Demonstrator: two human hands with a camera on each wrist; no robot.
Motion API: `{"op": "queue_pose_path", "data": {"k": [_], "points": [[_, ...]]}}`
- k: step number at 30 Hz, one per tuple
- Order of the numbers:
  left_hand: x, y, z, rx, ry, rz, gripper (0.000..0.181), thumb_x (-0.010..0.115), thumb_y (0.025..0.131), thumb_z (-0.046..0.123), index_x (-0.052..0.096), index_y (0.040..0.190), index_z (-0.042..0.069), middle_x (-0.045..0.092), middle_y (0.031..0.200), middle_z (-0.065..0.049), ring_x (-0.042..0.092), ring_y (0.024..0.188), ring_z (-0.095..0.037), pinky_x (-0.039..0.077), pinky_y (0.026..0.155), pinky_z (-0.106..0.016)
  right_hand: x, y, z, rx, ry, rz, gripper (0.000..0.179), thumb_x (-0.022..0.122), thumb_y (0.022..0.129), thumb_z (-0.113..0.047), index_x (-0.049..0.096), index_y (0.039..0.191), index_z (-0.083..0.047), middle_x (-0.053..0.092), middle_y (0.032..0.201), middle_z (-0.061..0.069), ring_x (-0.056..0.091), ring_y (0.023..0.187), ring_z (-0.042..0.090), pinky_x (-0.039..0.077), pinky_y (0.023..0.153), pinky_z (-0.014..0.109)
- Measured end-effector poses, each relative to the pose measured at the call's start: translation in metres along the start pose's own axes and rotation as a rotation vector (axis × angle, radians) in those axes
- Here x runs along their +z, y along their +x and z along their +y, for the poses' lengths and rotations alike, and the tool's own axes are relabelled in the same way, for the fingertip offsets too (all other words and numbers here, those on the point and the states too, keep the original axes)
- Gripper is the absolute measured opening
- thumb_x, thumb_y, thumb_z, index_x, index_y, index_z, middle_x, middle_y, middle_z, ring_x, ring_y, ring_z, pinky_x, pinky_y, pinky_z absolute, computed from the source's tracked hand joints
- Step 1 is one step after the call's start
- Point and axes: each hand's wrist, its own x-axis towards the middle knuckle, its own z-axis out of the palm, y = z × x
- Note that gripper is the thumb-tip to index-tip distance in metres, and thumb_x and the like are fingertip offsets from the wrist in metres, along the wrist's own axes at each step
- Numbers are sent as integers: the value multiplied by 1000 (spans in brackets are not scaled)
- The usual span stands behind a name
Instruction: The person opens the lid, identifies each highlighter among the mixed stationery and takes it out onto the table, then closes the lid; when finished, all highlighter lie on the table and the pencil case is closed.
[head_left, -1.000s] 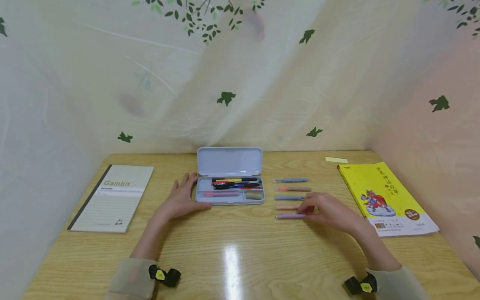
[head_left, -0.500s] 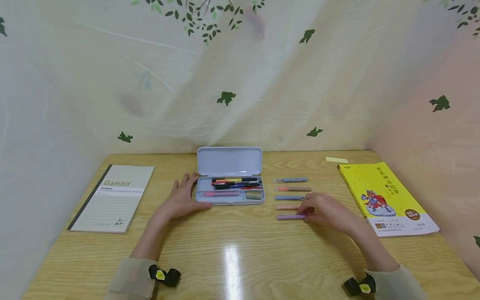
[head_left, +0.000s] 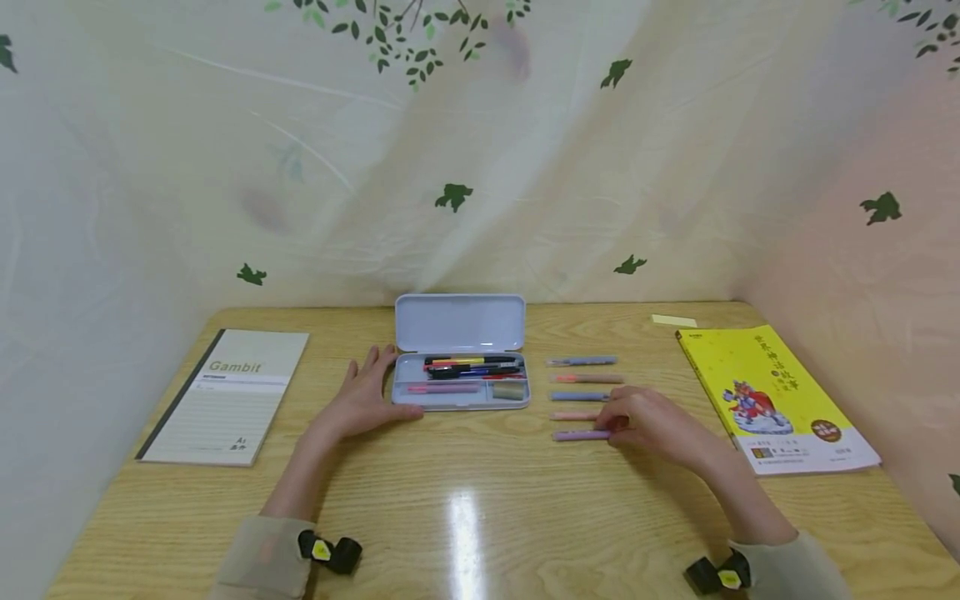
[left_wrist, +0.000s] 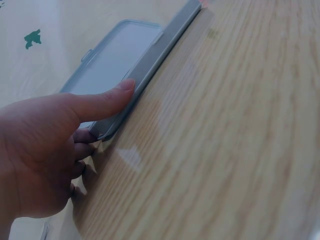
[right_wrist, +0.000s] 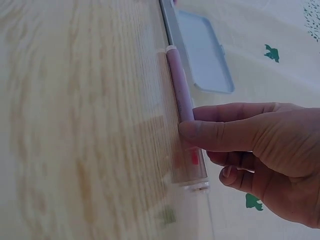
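In the head view a pale blue pencil case (head_left: 461, 407) lies with its lid up, several pens and a grey-brown block inside. My left hand (head_left: 365, 398) holds its left front corner; in the left wrist view the thumb (left_wrist: 107, 102) lies along the front wall and the fingers bend behind the corner. To the right of the case, my right hand (head_left: 656, 425) pinches the right end of a purple pen (head_left: 579, 436) lying flat, the front one of a column of pens. Its clear end shows in the right wrist view beyond my thumb (right_wrist: 220, 134).
Behind the purple pen lie a pink pen (head_left: 573, 417), a blue pen (head_left: 577, 397), a brown pen (head_left: 592, 378) and a grey-blue pen (head_left: 588, 361). A notebook (head_left: 225, 400) lies left, a yellow book (head_left: 765, 392) right, a pale strip (head_left: 673, 320) at the back.
The purple pen and my right hand have shifted very slightly toward the front of the table. My left hand stays on the pencil case.
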Motion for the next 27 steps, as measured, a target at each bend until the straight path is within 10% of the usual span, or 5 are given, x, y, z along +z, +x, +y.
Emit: {"op": "queue_pose_path", "data": {"k": [27], "points": [[0,0,0,0,8,0,110,82,82,52,22,162,5,16,171,-26,0,161,-46,-6,129,-65,0,1,-3,60,24,53,17,84,86,-18,78,101,-22,72,95,-12,61,85,3,57,76,23]]}}
